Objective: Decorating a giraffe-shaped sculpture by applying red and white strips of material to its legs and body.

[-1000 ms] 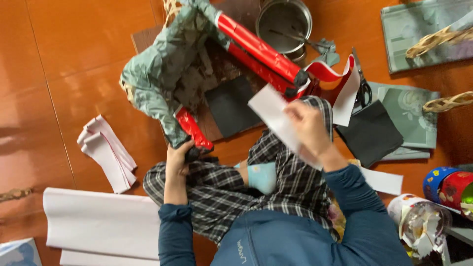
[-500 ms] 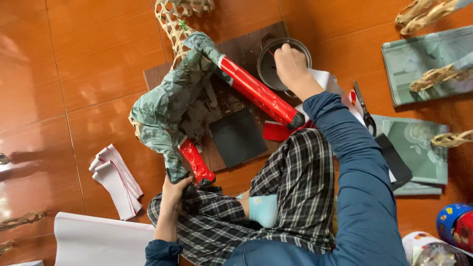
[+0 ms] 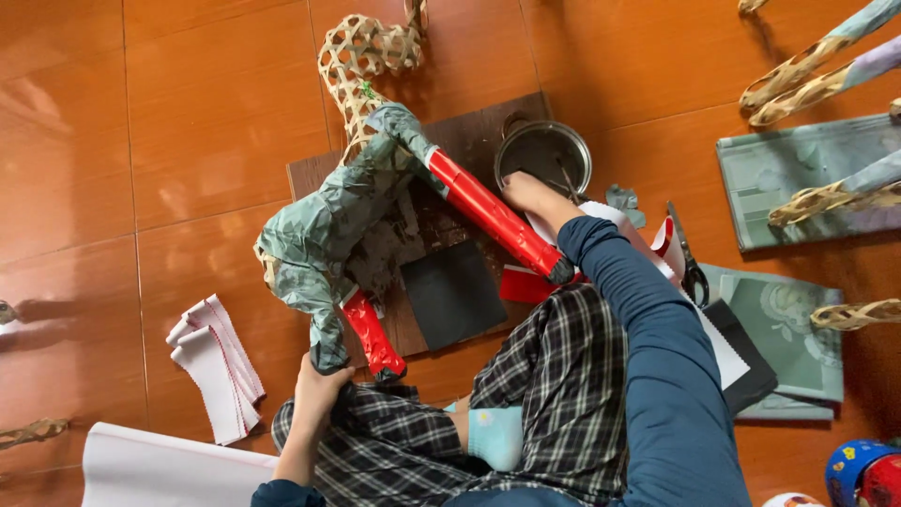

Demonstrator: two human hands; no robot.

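The woven animal figure (image 3: 347,202) lies on a dark board (image 3: 469,141) on the orange tiled floor (image 3: 141,113), with bare floor left of it. Its long axis runs diagonally, wicker head up, red legs toward the person. The left hand (image 3: 319,390) has its grip clamped on a rear leg. The right hand (image 3: 530,192) reaches the metal pot (image 3: 542,155); whether its grip is closed cannot be told.
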